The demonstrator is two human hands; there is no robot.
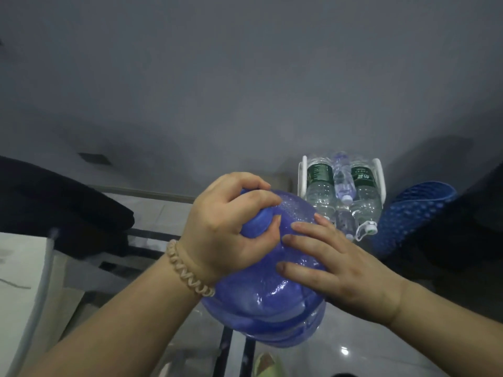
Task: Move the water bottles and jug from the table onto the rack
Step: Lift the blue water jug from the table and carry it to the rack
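Note:
A large translucent blue water jug hangs in the air in front of me, tilted, above the floor. My left hand, with a beige bracelet on the wrist, is wrapped around the jug's blue capped neck. My right hand lies flat with spread fingers on the jug's shoulder. Beyond the jug, low by the wall, stands a white rack with several clear water bottles lying in it, two with green labels and a smaller one with a white cap on top.
A blue dotted plastic object sits right of the rack. A dark object fills the left. A white table corner is at the lower left. The floor is glossy tile; a grey wall stands ahead.

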